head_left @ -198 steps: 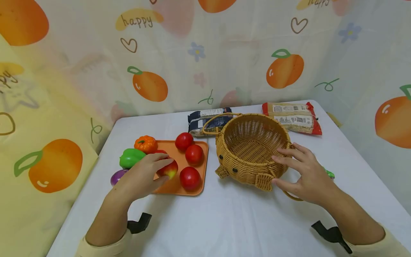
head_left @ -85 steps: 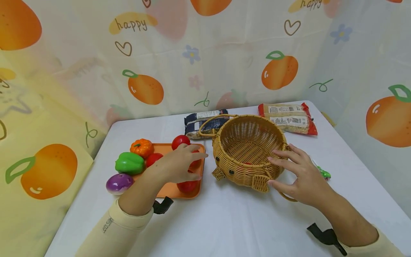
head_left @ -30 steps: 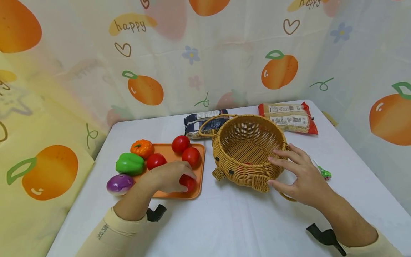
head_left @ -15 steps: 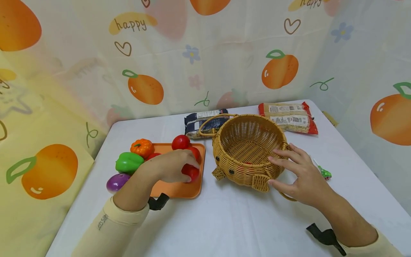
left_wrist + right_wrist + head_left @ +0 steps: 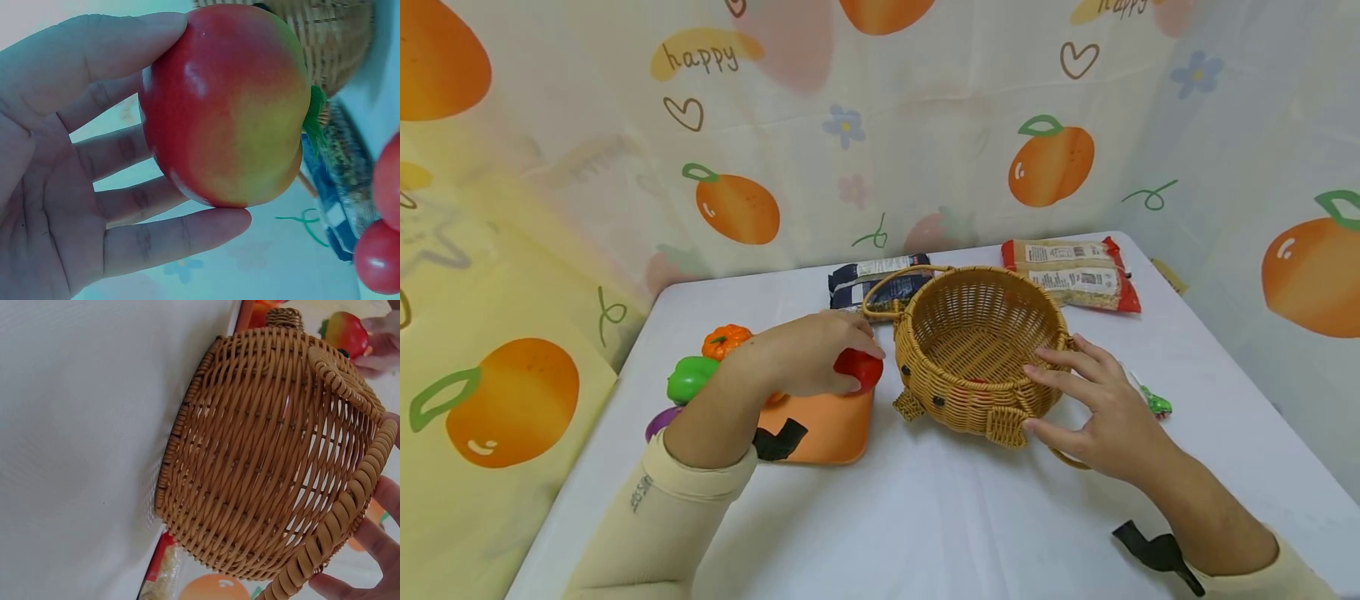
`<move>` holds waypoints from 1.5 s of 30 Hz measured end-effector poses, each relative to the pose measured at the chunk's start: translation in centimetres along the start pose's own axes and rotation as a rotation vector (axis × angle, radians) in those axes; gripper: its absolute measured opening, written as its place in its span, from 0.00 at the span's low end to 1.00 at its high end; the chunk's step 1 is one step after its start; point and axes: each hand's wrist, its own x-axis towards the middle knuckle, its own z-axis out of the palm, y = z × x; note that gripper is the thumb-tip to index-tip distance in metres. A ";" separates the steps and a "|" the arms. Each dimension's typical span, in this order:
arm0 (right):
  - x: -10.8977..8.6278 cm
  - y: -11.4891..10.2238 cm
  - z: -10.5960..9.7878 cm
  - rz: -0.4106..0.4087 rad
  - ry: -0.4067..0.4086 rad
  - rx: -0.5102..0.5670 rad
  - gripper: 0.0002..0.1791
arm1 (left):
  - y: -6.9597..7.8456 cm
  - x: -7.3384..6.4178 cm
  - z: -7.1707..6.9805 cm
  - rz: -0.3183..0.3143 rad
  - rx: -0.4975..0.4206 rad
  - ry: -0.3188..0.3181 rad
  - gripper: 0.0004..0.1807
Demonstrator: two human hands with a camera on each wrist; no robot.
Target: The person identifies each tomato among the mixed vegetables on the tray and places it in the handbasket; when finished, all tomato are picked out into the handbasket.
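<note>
My left hand (image 5: 812, 354) holds a red apple (image 5: 859, 368) between thumb and fingers, above the tray's right side and just left of the basket. In the left wrist view the apple (image 5: 231, 106) shows a yellow side and a green leaf. My right hand (image 5: 1105, 408) grips the right rim of a wicker basket (image 5: 970, 408), fingertips over the rim and thumb outside. A bit of red shows low inside the basket's near rim. The orange tray (image 5: 827, 429) lies partly under my left hand, which hides the other red fruits there in the head view.
Left of the tray are an orange pumpkin (image 5: 726, 340), a green pepper (image 5: 691, 379) and a partly hidden purple vegetable (image 5: 661, 422). Behind the basket lie a dark packet (image 5: 880, 283) and a red-and-tan packet (image 5: 1075, 273). A small green item (image 5: 1157, 406) lies beyond my right hand.
My left hand has picked the near red fruit off the tray and carried it up and right toward the basket. The red-yellow fruit held earliest has left the tray. My right hand stays at the basket.
</note>
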 end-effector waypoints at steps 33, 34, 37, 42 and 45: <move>-0.3 0.1 0.2 0.026 -0.007 -0.002 0.34 | 5.7 7.1 -2.8 0.217 0.122 0.050 0.25; -0.3 0.1 0.2 0.025 -0.006 -0.003 0.34 | 5.7 7.4 -2.5 0.220 0.121 0.045 0.25; -0.3 0.0 0.2 0.024 -0.004 -0.004 0.34 | 5.7 8.2 -1.9 0.222 0.114 0.023 0.25; -0.3 -0.1 0.2 0.024 -0.002 -0.003 0.33 | 5.6 9.5 -0.7 0.201 0.115 -0.010 0.25; -0.3 0.0 0.2 0.018 0.003 -0.001 0.33 | 5.4 10.1 -0.1 0.200 0.114 -0.012 0.25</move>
